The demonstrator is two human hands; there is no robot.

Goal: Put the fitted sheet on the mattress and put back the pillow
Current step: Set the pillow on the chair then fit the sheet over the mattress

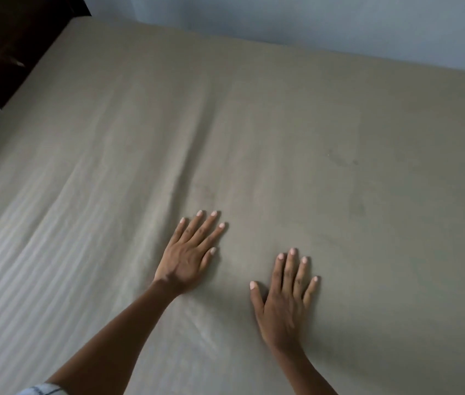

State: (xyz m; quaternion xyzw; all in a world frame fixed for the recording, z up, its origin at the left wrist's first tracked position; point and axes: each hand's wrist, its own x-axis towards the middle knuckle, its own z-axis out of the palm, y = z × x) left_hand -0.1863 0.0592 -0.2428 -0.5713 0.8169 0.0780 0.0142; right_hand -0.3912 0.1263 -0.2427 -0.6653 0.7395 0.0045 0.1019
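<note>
Fitted sheet covers the mattress, filling the frame. Left hand and right hand lie flat, fingers spread, lower centre. Thin, soft cloth, creases easily; I'd grip corners or hems. Pillow not visible.

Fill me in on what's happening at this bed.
A person presses both hands flat, fingers spread, on a beige fitted sheet. The left hand lies at the near end of a long crease; the right hand is beside it, nearer the camera. The sheet lies spread up to the wall. No pillow is in view.
</note>
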